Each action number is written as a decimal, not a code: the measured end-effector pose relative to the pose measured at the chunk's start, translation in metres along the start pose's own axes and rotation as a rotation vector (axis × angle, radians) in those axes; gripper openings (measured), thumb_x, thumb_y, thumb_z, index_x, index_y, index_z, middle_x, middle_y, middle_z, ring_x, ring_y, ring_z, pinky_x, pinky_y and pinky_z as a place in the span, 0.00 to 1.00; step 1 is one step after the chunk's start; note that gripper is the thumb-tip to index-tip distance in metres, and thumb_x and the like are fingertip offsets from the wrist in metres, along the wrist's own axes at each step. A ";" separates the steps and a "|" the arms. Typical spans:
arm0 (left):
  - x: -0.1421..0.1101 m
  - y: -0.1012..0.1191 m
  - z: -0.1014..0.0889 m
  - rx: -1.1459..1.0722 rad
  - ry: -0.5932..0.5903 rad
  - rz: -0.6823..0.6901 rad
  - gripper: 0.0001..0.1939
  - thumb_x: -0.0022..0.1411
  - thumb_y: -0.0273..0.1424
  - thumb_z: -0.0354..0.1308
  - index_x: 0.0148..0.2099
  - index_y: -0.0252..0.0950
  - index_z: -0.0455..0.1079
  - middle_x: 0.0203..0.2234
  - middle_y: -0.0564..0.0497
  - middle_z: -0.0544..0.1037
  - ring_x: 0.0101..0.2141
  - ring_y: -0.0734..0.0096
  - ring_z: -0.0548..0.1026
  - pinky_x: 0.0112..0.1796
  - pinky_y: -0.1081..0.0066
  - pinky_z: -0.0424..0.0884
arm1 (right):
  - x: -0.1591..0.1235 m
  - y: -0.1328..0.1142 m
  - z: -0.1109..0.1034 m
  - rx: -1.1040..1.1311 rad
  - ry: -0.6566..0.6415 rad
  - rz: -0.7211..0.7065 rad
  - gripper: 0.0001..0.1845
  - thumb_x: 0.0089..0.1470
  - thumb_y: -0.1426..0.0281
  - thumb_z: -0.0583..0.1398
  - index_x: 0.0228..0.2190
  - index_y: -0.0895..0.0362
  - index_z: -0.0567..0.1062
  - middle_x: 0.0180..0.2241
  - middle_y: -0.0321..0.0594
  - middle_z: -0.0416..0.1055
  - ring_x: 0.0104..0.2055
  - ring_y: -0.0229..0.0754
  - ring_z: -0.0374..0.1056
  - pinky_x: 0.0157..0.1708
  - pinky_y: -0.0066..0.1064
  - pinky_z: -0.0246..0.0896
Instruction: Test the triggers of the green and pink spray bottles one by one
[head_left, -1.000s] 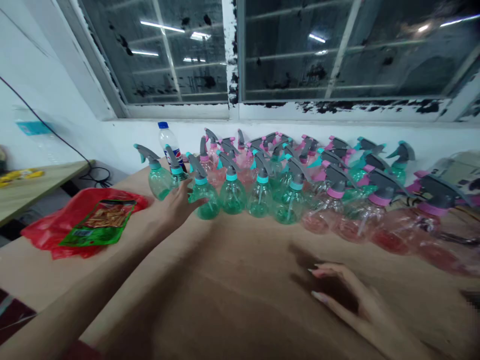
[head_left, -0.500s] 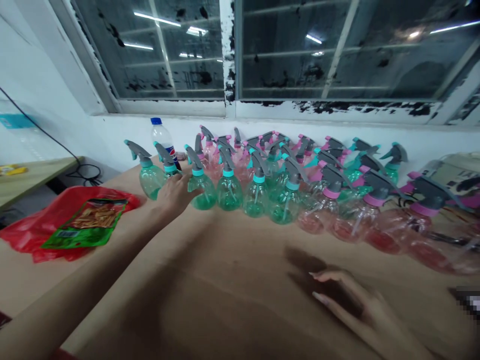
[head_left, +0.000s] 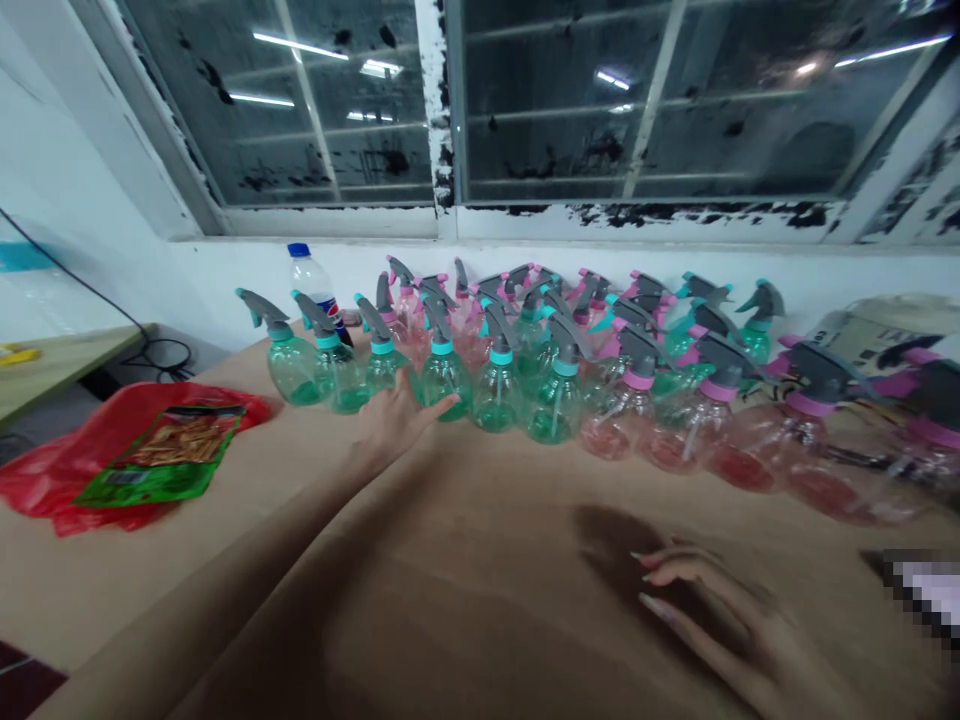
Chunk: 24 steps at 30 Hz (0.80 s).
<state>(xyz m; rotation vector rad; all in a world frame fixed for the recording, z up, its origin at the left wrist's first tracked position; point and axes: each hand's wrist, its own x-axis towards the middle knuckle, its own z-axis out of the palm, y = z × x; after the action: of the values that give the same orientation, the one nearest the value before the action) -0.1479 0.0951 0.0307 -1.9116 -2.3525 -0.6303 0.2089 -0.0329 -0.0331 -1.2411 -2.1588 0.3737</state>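
Observation:
My left hand reaches to the front row, in front of a green spray bottle with a grey and turquoise head. Its thumb is stretched toward another green spray bottle; whether it touches either one I cannot tell. Two more green spray bottles, one at the row's end, stand left of this hand. Over the bare tabletop, my right hand hovers low with its fingers curved and apart, holding nothing. Closest to it are pink spray bottles with grey and pink heads.
Behind the front row stand several more pink and green spray bottles. A blue-capped soda bottle is at the back left. A red plastic bag lies on the left with a green snack packet on it. A wall and windows bound the back.
My left hand has moved right along the front row, from the second green spray bottle to the third. My right hand stays over the table. The view has shifted slightly.

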 end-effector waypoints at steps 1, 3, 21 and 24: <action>0.003 0.004 0.003 0.024 -0.009 -0.027 0.45 0.51 0.60 0.50 0.59 0.31 0.53 0.30 0.40 0.75 0.37 0.42 0.74 0.35 0.55 0.66 | -0.001 -0.001 -0.002 -0.005 0.002 0.003 0.07 0.54 0.62 0.56 0.34 0.49 0.70 0.39 0.37 0.73 0.44 0.44 0.71 0.43 0.35 0.69; 0.009 0.010 0.008 0.061 -0.012 -0.058 0.48 0.48 0.62 0.49 0.60 0.32 0.52 0.31 0.38 0.76 0.38 0.39 0.73 0.35 0.54 0.66 | -0.005 0.000 -0.004 -0.018 0.003 0.003 0.06 0.54 0.62 0.56 0.34 0.48 0.70 0.39 0.37 0.73 0.44 0.43 0.71 0.43 0.34 0.69; -0.005 -0.008 -0.011 -0.009 -0.132 0.111 0.41 0.52 0.55 0.52 0.57 0.27 0.57 0.10 0.56 0.68 0.26 0.53 0.76 0.28 0.67 0.64 | -0.022 0.017 -0.009 0.112 -0.100 0.114 0.05 0.55 0.63 0.55 0.34 0.48 0.71 0.40 0.35 0.74 0.45 0.44 0.70 0.44 0.35 0.68; -0.018 -0.010 -0.016 -0.061 -0.144 0.134 0.38 0.52 0.54 0.51 0.54 0.28 0.58 0.09 0.59 0.65 0.22 0.56 0.75 0.27 0.67 0.64 | -0.016 0.005 -0.014 0.118 -0.101 0.132 0.06 0.56 0.63 0.54 0.34 0.48 0.70 0.40 0.34 0.74 0.45 0.43 0.70 0.46 0.36 0.67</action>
<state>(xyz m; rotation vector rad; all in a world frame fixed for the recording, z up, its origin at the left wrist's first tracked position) -0.1565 0.0717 0.0371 -2.1885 -2.2844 -0.5789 0.2270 -0.0445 -0.0313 -1.3266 -2.1101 0.6230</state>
